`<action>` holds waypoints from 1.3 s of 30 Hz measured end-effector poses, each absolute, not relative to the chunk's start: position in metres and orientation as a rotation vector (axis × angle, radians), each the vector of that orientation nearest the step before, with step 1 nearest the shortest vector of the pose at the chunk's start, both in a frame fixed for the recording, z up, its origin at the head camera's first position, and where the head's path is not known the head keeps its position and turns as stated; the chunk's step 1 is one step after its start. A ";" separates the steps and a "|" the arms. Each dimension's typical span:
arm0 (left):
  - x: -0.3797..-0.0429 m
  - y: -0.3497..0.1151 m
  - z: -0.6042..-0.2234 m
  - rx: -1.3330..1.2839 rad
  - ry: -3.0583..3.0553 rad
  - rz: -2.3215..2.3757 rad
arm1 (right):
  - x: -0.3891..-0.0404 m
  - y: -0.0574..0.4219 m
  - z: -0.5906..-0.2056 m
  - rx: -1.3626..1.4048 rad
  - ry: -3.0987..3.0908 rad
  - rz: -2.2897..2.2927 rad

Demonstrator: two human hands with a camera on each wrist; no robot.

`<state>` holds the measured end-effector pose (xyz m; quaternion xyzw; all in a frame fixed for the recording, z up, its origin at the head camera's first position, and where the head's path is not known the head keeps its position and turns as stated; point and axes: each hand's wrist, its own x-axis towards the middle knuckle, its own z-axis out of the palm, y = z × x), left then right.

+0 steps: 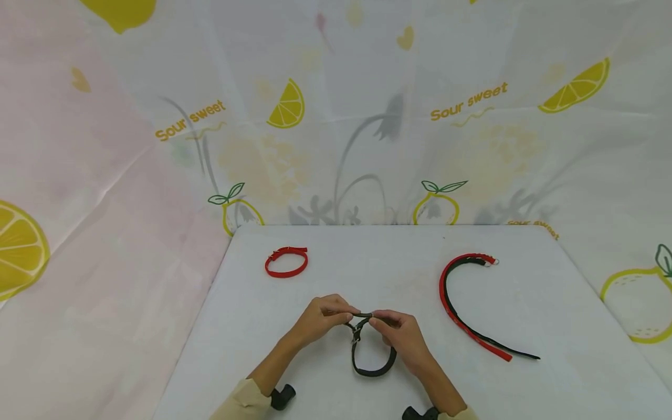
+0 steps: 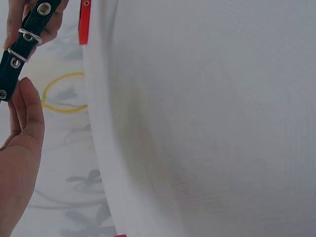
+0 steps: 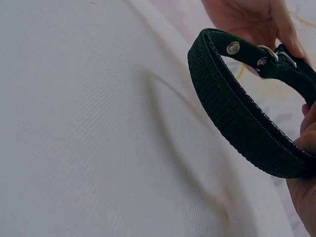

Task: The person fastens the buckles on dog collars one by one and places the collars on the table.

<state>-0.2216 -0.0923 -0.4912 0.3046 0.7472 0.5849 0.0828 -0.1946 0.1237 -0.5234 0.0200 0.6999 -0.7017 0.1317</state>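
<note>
In the head view my left hand (image 1: 326, 318) and right hand (image 1: 401, 335) are close together over the front middle of the white table. Both pinch a dark green collar (image 1: 374, 373) between thumb and fingers. Its band is bent into a loop that hangs below the hands. Metal-ringed holes and the metal buckle parts on the collar (image 2: 30, 35) show up close in the left wrist view. From the right wrist, the woven outer face of the collar (image 3: 232, 118) curves toward the camera, with the strap passing through the buckle at the far side.
A red collar (image 1: 286, 274) lies buckled in a ring at the back left of the table (image 1: 367, 251). To the right, a red collar (image 1: 446, 297) and a dark collar (image 1: 485, 337) lie unfastened side by side in a curve. A lemon-printed cloth (image 1: 336, 151) hangs behind.
</note>
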 end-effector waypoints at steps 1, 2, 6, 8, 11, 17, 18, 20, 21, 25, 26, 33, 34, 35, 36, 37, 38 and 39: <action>-0.221 -0.092 -0.491 0.914 2.231 1.738 | -0.194 0.124 -0.523 0.053 2.022 -2.038; -0.221 -0.092 -0.490 0.917 2.229 1.732 | -0.194 0.124 -0.522 0.051 2.016 -2.038; -0.221 -0.091 -0.491 0.938 2.239 1.713 | -0.196 0.125 -0.531 0.049 2.011 -2.053; -0.220 -0.090 -0.491 0.942 2.259 1.700 | -0.196 0.125 -0.533 0.043 2.019 -2.056; -0.219 -0.088 -0.492 0.954 2.298 1.686 | -0.196 0.126 -0.533 0.028 2.020 -2.060; -0.218 -0.084 -0.490 0.973 2.331 1.661 | -0.194 0.129 -0.532 0.005 2.026 -2.044; -0.218 -0.083 -0.490 0.976 2.326 1.657 | -0.194 0.129 -0.532 -0.003 2.024 -2.044; -0.217 -0.082 -0.489 0.977 2.311 1.653 | -0.194 0.130 -0.532 -0.021 2.023 -2.043; -0.216 -0.081 -0.489 0.982 2.306 1.645 | -0.194 0.130 -0.533 -0.037 2.021 -2.042; -0.214 -0.078 -0.489 0.963 2.302 1.593 | -0.195 0.130 -0.534 -0.051 2.008 -2.058; -0.213 -0.078 -0.490 0.943 2.297 1.575 | -0.195 0.130 -0.535 -0.051 2.001 -2.074; -0.214 -0.076 -0.508 0.645 2.222 1.529 | -0.196 0.133 -0.533 0.040 1.885 -2.227; -0.215 -0.077 -0.513 0.613 2.197 1.547 | -0.196 0.134 -0.533 0.050 1.870 -2.242; -0.217 -0.078 -0.518 0.581 2.169 1.568 | -0.196 0.135 -0.532 0.057 1.850 -2.258; -0.218 -0.079 -0.522 0.553 2.143 1.595 | -0.196 0.135 -0.531 0.061 1.828 -2.273; -0.220 -0.080 -0.526 0.527 2.117 1.626 | -0.197 0.136 -0.531 0.068 1.810 -2.283; -0.222 -0.081 -0.530 0.508 2.096 1.662 | -0.197 0.136 -0.531 0.073 1.800 -2.286; -0.223 -0.081 -0.533 0.502 2.078 1.696 | -0.197 0.136 -0.531 0.077 1.795 -2.287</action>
